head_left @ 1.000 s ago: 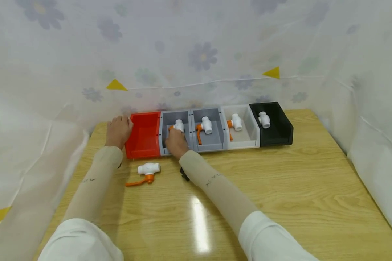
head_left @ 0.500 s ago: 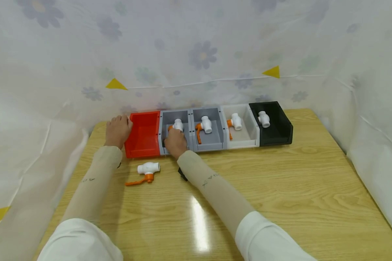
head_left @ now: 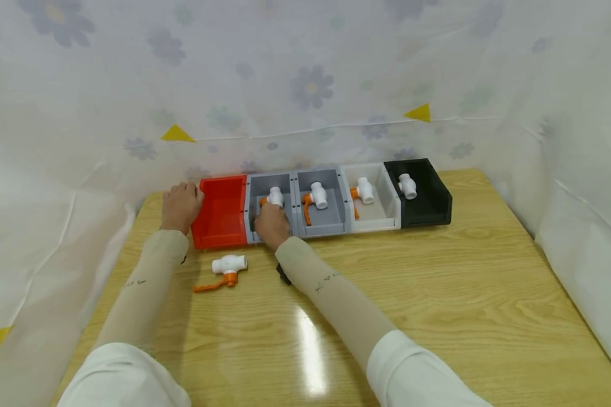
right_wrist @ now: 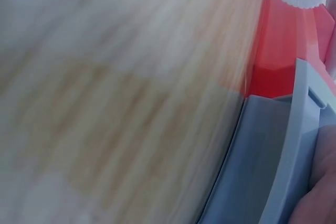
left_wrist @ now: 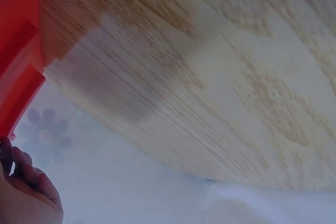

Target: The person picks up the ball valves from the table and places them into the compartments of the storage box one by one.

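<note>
My left hand (head_left: 180, 206) grips the left rim of a red bin (head_left: 224, 212), its fingers hooked at the edge. In the left wrist view the curled fingers (left_wrist: 32, 174) meet that red rim. My right hand (head_left: 272, 225) reaches into the left grey bin (head_left: 254, 186), over the lever of a white ball valve (head_left: 275, 195). The curled hand covers most of the orange lever, and the fingertips are hidden. Behind the grey front lip (right_wrist: 294, 156), only part of this hand shows in the right wrist view. Another ball valve (head_left: 229, 264) lies before the red bin.
To the right, a second grey bin (head_left: 326, 227), a white bin (head_left: 382, 224) and a black bin (head_left: 430, 212) continue the row, each holding a white valve. The bins stand along the back of a wooden table (head_left: 412, 316), before a flowered white sheet (head_left: 265, 68).
The head view has shifted slightly, so everything sits a little further left. Both hands, the bins and the valves keep their places relative to each other.
</note>
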Tool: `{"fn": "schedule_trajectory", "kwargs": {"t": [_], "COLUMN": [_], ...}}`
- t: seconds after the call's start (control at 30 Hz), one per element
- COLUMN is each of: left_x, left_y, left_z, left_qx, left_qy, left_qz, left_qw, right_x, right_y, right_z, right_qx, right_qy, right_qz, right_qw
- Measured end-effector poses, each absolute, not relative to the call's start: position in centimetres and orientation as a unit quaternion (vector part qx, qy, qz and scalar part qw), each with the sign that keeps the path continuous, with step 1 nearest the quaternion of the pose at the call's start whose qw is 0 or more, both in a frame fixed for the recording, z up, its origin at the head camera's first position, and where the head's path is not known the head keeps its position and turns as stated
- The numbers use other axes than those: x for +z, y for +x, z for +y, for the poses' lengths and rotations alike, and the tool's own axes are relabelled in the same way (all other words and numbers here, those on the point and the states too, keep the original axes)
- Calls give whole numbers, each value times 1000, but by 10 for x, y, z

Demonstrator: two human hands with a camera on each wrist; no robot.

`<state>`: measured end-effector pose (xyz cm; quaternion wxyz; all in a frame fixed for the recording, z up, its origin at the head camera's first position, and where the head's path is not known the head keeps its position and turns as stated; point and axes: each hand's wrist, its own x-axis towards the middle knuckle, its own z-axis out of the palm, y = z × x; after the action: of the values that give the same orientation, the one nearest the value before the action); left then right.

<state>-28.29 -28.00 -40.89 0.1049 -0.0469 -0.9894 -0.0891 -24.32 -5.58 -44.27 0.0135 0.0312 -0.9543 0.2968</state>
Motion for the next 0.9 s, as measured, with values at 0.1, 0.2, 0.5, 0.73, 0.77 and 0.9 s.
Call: {"fn": "schedule_trajectory", "kwargs": {"t": [0.1, 0.2, 0.5, 0.73, 0.77, 0.9], "left_x": [-409, -410, -409, -409, -410, -413], "left_y": [-282, -281, -280, -279, -279, -278], "left_z": [-279, -278, -280, -280, -280, -279], "left_qx": [-89, -89, -92, -92, -93, -93], "left_qy": [-50, -51, -54, -51, -49, -44], "left_qz": [-989, -990, -989, -988, -988, -989], "left_qw": [105, 100, 99, 112, 111, 108], "right_x": [-445, -443, -402, -371, -369, -363], "right_y": [-243, -239, -219, -230, -233, -245], "right_z": [-54, -52, -14, 56, 69, 127], "right_qx": [287, 272, 319, 288, 289, 288], "right_qy": [36, 58, 216, 226, 220, 189], "right_qz": [-957, -960, -921, -925, -925, -931], "right_qw": [24, 28, 57, 106, 106, 120]}}
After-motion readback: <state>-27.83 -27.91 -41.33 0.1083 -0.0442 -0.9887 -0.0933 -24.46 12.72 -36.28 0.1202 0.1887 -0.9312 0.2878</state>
